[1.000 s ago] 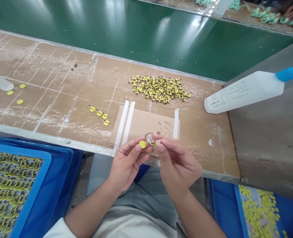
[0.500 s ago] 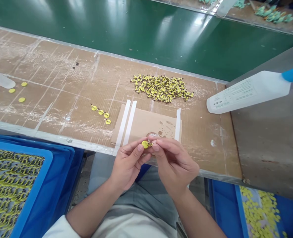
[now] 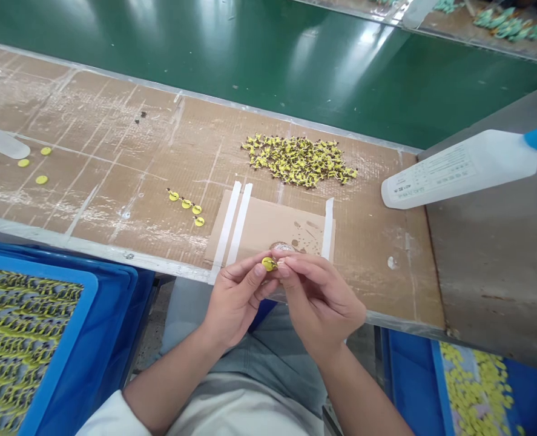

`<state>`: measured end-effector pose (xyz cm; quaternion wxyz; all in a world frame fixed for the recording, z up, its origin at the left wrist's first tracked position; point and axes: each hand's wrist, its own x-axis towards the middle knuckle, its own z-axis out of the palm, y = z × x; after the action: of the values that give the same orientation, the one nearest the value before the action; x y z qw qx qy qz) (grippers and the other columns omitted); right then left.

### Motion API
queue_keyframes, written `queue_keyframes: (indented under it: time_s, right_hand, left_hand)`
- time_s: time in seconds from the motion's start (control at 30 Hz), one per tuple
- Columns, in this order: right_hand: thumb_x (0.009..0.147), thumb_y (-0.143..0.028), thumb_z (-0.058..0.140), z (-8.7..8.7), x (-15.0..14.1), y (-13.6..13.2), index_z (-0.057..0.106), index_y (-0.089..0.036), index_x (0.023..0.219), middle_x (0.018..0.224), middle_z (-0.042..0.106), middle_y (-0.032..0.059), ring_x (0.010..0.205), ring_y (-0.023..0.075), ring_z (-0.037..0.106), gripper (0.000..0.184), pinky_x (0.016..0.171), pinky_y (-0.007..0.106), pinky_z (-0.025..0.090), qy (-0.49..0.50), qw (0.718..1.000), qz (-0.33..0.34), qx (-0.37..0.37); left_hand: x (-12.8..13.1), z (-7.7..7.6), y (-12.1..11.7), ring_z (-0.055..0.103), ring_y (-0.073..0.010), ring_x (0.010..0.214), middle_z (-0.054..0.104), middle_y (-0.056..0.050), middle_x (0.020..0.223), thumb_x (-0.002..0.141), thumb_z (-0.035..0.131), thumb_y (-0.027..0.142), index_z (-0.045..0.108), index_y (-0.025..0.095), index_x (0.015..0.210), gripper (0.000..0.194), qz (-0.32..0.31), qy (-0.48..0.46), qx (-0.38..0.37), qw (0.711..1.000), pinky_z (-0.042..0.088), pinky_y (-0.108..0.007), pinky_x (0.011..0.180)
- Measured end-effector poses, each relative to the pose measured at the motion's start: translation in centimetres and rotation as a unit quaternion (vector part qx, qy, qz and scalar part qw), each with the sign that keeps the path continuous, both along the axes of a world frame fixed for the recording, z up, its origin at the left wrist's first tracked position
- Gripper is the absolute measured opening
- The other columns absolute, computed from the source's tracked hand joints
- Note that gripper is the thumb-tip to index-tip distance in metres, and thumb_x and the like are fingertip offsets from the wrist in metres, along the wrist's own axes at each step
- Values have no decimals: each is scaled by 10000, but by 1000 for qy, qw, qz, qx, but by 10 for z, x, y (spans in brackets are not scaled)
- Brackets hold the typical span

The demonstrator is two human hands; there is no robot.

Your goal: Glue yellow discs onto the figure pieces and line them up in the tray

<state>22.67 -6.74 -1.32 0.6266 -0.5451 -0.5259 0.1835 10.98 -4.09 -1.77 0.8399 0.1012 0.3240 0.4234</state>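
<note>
My left hand (image 3: 235, 297) pinches a small yellow disc (image 3: 268, 263) between thumb and forefinger at the bench's near edge. My right hand (image 3: 321, 300) meets it from the right, its fingertips closed on a tiny yellow part pressed against the disc. Both hands hover over a taped cardboard pad (image 3: 268, 227) that carries a small glue blob (image 3: 281, 246). Beyond the pad lies a heap of small yellow parts (image 3: 299, 160). A short row of finished yellow discs (image 3: 186, 206) sits left of the pad.
A white bottle with a blue cap (image 3: 463, 166) lies on the grey ledge at right. Blue bins (image 3: 32, 339) hold yellow parts at lower left and lower right (image 3: 477, 387). Loose discs (image 3: 34, 169) lie far left. A green conveyor belt (image 3: 272, 54) runs behind the bench.
My hands have closed together: the right fingertips brought the tiny part against the disc in my left hand. The view shifted slightly.
</note>
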Motion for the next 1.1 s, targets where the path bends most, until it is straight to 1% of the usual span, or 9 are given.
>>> queue_keyframes:
  time_s: [0.2,0.4,0.6,0.77,0.83,0.93,1.1]
  right_hand:
    - [763,24,695,1,1,-1,718,-233,997,975,734,44,909,230,722,349,825,451,623,-14,1000,5,6]
    - [741,43,700,3,1,-2,723,-212,975,950,735,49,893,241,725,347,794,447,627,-21,1000,4,2]
    - [732,54,702,2,-1,-1,728,-211,980,958,736,51,890,239,725,365,784,434,628,-22,1000,15,-3]
    - [724,51,718,2,-2,-1,740,-214,970,965,747,54,892,242,728,362,763,416,631,-11,1000,24,-11]
    - [720,51,724,2,-3,0,744,-216,965,955,752,52,882,242,730,363,761,414,629,-3,1000,25,-11]
    - [710,56,732,3,-6,2,747,-217,962,951,757,47,867,235,733,372,763,400,627,-4,1000,26,-2]
    - [701,57,740,6,-11,5,749,-227,958,949,762,37,853,217,737,383,751,357,627,-23,999,30,15]
  left_hand:
    - [1,-2,-2,735,-109,878,788,-38,987,830,725,159,766,165,1016,190,10,-7,5,1000,580,-122,775]
    - [1,-3,-1,738,-110,876,788,-39,986,818,746,190,777,178,989,175,7,-16,17,1000,574,-114,782]
    - [0,-4,-2,735,-103,831,787,-48,982,802,760,197,783,178,979,180,15,20,29,999,579,-116,761]
    - [-6,-5,-1,721,-102,781,769,-26,914,796,762,198,791,201,966,173,29,94,87,991,593,-140,723]
    - [-10,-4,-1,717,-113,799,751,-25,918,810,746,197,791,214,978,174,28,121,116,985,598,-157,726]
    - [-16,-1,-2,709,-144,860,727,-38,947,840,710,196,780,236,1025,202,27,160,160,974,611,-206,760]
    - [-25,6,-6,684,-185,905,689,-56,980,879,652,189,739,264,1131,277,17,233,227,945,632,-307,781]
